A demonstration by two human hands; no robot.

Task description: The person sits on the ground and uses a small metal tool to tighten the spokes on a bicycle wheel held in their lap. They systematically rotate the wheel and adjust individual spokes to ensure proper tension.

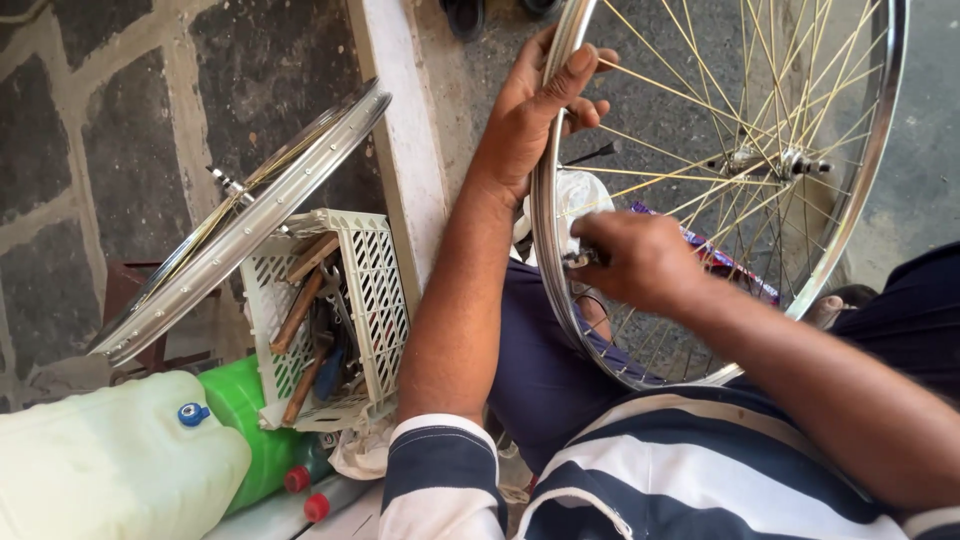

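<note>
Left hand (535, 110) clamped over the upper rim of the spoked bicycle wheel (548, 215), thumb across the outer face, fingers curled through the spokes; wheel standing upright on its edge across the lap, hub at upper right. Right hand (640, 262) pinched shut on a small metal tool (580, 259) pressed against the inside of the rim, just below a white cloth (580, 195). Off to the left: second bare rim (245, 225) leaning over a white slotted crate (375, 290) of hand tools, pale plastic jug (110, 465) and green bottle (245, 425) beside it.
</note>
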